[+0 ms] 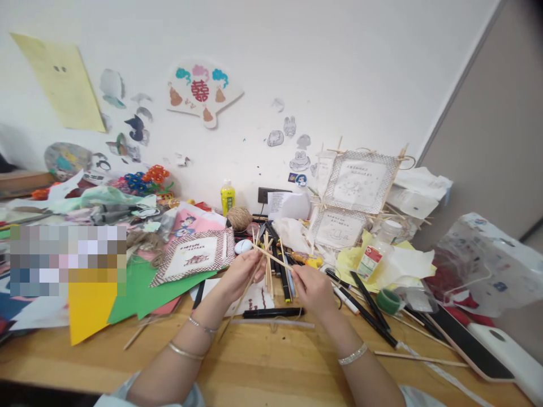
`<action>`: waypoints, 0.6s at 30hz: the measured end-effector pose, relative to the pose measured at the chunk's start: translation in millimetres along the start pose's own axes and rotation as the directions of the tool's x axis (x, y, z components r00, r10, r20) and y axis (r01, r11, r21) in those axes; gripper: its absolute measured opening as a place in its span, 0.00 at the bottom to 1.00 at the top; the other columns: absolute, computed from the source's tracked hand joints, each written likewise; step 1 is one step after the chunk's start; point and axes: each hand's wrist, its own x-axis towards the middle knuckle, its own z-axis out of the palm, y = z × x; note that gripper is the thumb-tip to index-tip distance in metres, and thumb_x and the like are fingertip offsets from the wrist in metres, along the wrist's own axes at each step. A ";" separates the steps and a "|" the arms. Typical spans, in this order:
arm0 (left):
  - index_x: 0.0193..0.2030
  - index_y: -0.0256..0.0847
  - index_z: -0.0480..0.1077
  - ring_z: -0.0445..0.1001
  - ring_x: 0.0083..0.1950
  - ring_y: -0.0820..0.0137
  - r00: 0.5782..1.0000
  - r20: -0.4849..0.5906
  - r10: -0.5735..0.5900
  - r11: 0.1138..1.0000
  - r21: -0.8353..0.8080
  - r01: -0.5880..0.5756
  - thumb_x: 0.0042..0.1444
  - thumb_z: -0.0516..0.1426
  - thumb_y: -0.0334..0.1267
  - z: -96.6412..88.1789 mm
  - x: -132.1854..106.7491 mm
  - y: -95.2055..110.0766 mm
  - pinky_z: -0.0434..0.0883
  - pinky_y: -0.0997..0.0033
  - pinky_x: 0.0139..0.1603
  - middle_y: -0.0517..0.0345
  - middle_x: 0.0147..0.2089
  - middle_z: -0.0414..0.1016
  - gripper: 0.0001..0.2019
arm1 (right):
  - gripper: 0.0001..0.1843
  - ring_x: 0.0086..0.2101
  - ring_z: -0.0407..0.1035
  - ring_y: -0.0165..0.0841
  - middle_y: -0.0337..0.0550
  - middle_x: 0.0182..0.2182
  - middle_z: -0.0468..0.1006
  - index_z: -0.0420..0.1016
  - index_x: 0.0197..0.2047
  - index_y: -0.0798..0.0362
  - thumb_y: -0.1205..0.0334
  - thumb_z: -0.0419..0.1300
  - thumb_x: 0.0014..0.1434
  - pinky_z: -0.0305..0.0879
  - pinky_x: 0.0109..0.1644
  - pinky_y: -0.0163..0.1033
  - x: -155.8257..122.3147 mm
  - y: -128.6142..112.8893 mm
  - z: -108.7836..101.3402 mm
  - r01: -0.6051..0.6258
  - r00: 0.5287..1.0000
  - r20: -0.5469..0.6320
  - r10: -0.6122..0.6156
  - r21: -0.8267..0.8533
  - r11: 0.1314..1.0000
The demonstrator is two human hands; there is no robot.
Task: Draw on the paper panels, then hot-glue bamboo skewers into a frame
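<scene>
Above the middle of the table, my left hand (242, 276) is closed on thin wooden sticks where they cross. One stick (275, 258) slants down to the right, and its far end is pinched in the fingers of my right hand (314, 289). A second stick (231, 321) runs from beneath my left hand down toward the table's front. Just behind the hands, several more wooden sticks (268, 277) stand or lean among marker pens. A black marker (274, 312) lies below, across the wooden table (263, 362). My left fingers partly hide the crossing point.
A patterned-border lantern panel (195, 257) lies left on green paper (139, 297). Behind are a twine ball (238, 219) and a yellow bottle (228, 196). Right stand a stick-framed paper lantern (358, 183), green tape (388, 302), a phone (470, 342) and a plastic bag (496, 265).
</scene>
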 end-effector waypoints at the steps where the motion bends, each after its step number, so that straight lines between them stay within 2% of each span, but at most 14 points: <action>1: 0.27 0.36 0.64 0.54 0.16 0.83 1.000 -0.013 0.002 1.000 0.008 -0.002 0.46 0.60 0.56 -0.2 0.3 -0.6 0.52 0.81 0.17 0.67 0.20 0.59 0.22 | 0.12 0.25 0.69 0.30 0.43 0.23 0.74 0.72 0.35 0.57 0.67 0.48 0.64 0.60 0.31 0.34 0.1 -0.1 0.1 0.003 1.000 0.004 -0.003 0.001 1.000; 6: 0.29 0.35 0.65 0.54 0.16 0.83 1.000 -0.024 -0.013 1.000 0.024 0.014 0.47 0.60 0.57 -1.1 1.3 -3.8 0.52 0.80 0.18 0.66 0.20 0.60 0.23 | 0.13 0.26 0.70 0.30 0.42 0.23 0.75 0.72 0.34 0.55 0.67 0.47 0.64 0.60 0.31 0.34 -0.5 0.2 0.5 -0.021 1.000 0.017 0.021 -0.002 1.000; 12: 0.26 0.35 0.64 0.55 0.17 0.82 0.999 -0.050 0.005 1.000 0.029 -0.003 0.46 0.60 0.56 -4.3 2.5 -5.7 0.52 0.80 0.18 0.67 0.19 0.60 0.23 | 0.13 0.26 0.70 0.30 0.42 0.23 0.75 0.72 0.34 0.55 0.67 0.47 0.64 0.61 0.31 0.33 -1.5 0.0 -0.5 -0.024 1.000 0.018 0.024 0.000 1.000; 18: 0.31 0.35 0.66 0.58 0.17 0.82 0.998 -0.056 -0.007 0.999 0.033 0.009 0.46 0.60 0.57 -4.4 1.8 -5.4 0.53 0.79 0.18 0.64 0.22 0.64 0.23 | 0.13 0.26 0.70 0.30 0.43 0.23 0.74 0.72 0.35 0.57 0.67 0.47 0.64 0.61 0.32 0.33 -1.3 -0.4 -0.6 -0.012 1.000 0.015 0.012 -0.008 1.000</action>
